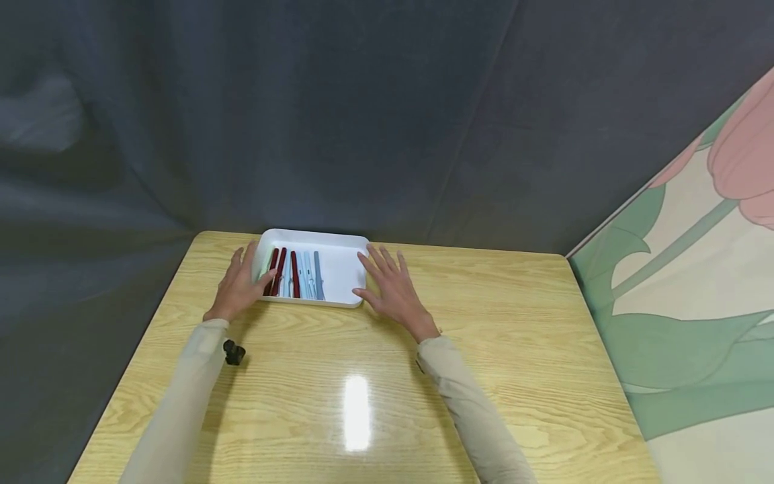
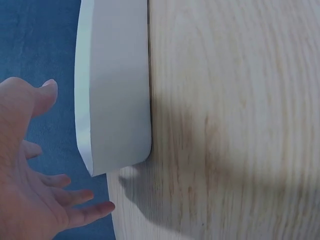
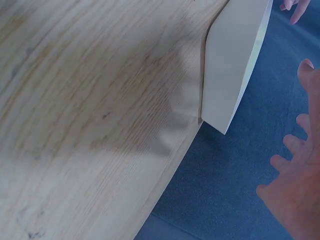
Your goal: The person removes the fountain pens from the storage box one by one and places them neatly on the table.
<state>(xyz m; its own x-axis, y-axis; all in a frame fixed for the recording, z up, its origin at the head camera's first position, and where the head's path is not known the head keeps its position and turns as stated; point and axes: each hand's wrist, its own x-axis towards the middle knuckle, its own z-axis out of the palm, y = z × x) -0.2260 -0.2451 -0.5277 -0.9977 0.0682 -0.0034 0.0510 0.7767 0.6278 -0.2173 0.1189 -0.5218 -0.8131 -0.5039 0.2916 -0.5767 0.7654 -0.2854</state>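
Tray [image 1: 341,275] lies at the far edge of the surface [image 1: 484,323], left of its middle, its long axis running left to right, and from where I stand the two hands bracket it by its short ends. The left hand [image 1: 234,289] is at the left end, the right hand [image 1: 394,290] at the right, both reaching in from the near side. Fingers are spread on each and nothing is pinched; the left thumb points in over the near left corner, the right fingertips stand about the right rim. Whether either touches the rim I can't tell. Inside, sticks [image 1: 295,275] in green, dark red, pale blue and grey-blue take up the left part, side by side, their long axis near to far, so across the tray's own length. That puts the left hand closer to them, with a broad stretch of tray floor between them and the right hand. As I judge it, handling the tray turns on that pairing: one hand to each short end, the load off to the left.
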